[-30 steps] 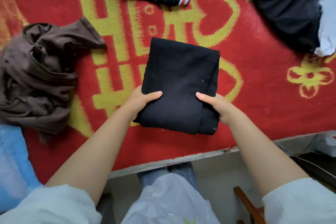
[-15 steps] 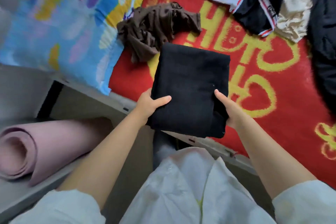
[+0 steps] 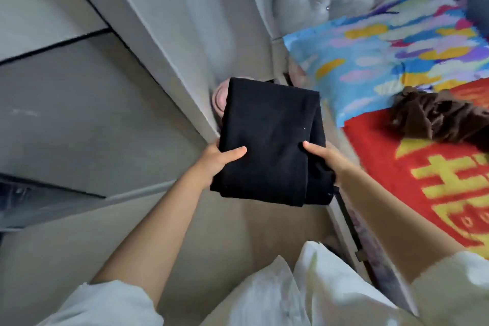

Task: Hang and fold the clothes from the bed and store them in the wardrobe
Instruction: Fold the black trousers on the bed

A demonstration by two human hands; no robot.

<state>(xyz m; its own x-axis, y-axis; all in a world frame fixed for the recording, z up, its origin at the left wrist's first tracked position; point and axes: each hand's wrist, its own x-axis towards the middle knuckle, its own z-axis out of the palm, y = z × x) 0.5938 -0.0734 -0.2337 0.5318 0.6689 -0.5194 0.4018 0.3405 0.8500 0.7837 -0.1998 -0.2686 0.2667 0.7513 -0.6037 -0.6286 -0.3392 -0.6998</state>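
Carrying: a folded black garment (image 3: 270, 140) is held in the air, off the bed (image 3: 412, 156) and over the floor (image 3: 238, 230) between bed and wardrobe (image 3: 87, 92).
Left hand: the left hand (image 3: 218, 160) grips the near left edge, thumb lying flat on top and the other fingers hidden beneath, so it is a pinch through the stack.
Right hand: the right hand (image 3: 326, 157) grips the near right edge the same way, thumb on top, the rest tucked out of sight under the fold.
Doing it well: I judge the step to be the walk to the wardrobe; keep the bundle level and both thumbs pressing down so the layers do not slide apart, most of all on the right side where the loose folded edges show.
Next need: the pale wardrobe panels on the left look closed from this angle, though blur makes that uncertain; one hand may have to let go for a door, so shift the bundle onto one forearm first.
Left on the bed: a crumpled brown garment (image 3: 444, 120) lies on the red blanket (image 3: 391, 167), not yet folded.
Writing: large yellow characters (image 3: 447, 188) are woven into the red blanket, cut off by the frame's edge and not readable; no brand or label shows on the black garment.
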